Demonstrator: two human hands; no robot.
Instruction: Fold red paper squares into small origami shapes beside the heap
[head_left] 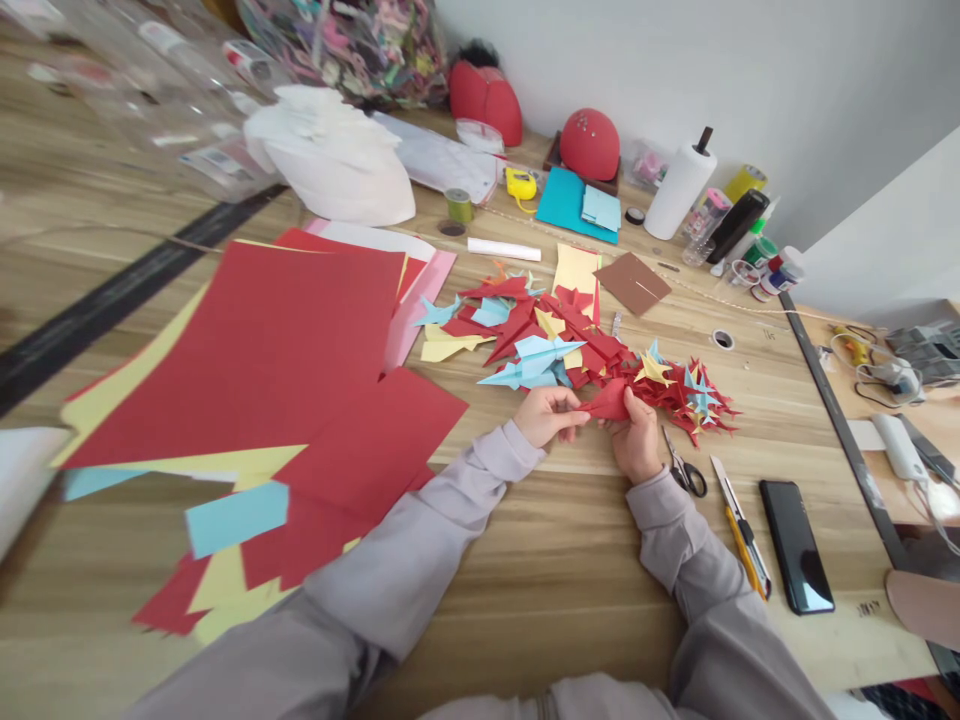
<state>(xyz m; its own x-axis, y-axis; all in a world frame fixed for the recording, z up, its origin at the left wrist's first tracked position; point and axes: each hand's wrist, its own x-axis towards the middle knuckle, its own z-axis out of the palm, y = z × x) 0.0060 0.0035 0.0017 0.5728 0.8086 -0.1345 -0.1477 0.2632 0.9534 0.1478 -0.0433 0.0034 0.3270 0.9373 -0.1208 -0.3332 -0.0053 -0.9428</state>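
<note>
Between my two hands is a folded piece of red paper (609,401), pointed towards the left. My left hand (551,416) pinches its left tip between thumb and fingers. On the right side my right hand (637,436) grips it, the thumb lying along its edge. Just beyond the hands spreads a pile of folded paper pieces (525,330) in red, light blue and yellow, several shaped like planes. Smaller star-like folded pieces (701,395) lie at the pile's right end. Scissors (686,472) with dark handles rest beside my right wrist.
Large red sheets (300,340) and yellow and blue offcuts cover the left. A utility knife (741,530) and a phone (796,547) lie at right. Farther back stand a yellow tape measure (520,184), a white roll (681,192), bottles (776,270) and a red dome (590,145).
</note>
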